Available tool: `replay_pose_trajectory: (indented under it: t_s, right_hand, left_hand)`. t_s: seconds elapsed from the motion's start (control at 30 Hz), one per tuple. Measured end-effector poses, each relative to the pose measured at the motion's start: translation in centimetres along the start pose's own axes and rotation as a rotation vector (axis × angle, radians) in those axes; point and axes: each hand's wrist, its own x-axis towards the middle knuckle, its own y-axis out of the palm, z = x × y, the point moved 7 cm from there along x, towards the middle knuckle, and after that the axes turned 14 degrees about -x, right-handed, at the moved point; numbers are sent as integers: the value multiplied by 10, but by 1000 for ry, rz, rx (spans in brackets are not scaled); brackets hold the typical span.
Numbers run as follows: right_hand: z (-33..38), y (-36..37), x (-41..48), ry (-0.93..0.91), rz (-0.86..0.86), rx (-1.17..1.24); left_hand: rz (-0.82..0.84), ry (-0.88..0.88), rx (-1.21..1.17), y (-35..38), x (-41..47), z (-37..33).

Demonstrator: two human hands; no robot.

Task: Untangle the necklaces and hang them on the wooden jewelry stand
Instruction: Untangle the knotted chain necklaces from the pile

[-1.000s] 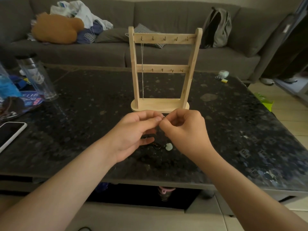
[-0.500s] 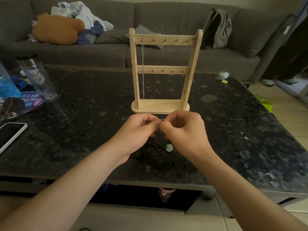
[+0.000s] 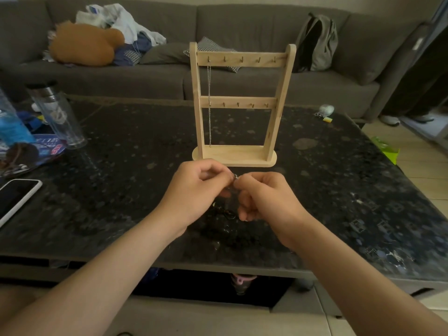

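Note:
A wooden jewelry stand (image 3: pixel 242 61) with two rows of small pegs stands upright on the dark table. One silver chain (image 3: pixel 209 105) hangs from its leftmost top peg down to the base. Just in front of the stand, my left hand (image 3: pixel 196 192) and my right hand (image 3: pixel 264 197) meet fingertip to fingertip, pinching a small metal piece of a necklace (image 3: pixel 234 177). A dark tangle of necklaces (image 3: pixel 224 212) lies on the table below and between my hands, partly hidden by them.
The dark speckled table (image 3: pixel 121 190) carries a phone (image 3: pixel 17 197) at the left edge, a clear bottle (image 3: pixel 58 115) and blue packaging (image 3: pixel 14 132) at far left, and small items (image 3: pixel 326 111) at far right. A grey sofa (image 3: pixel 242 25) with clothes and a backpack lies behind.
My hands have stayed pinched together on the necklace and shifted only slightly; the pale pendant seen below my right hand earlier is now hidden.

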Motion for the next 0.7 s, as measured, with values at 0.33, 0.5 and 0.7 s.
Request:
replay_pose_trajectory:
  t_s: [0.33, 0.5, 0.7]
  right_hand:
    - [-4, -4, 5, -93, -67, 33]
    - [-9, -10, 7, -87, -130, 30]
    - [-9, -14, 6, -87, -192, -8]
  left_hand:
    - [101, -293, -300, 3, 2, 15]
    - [107, -323, -342, 4, -1, 16]
    - [116, -278, -263, 5, -2, 10]
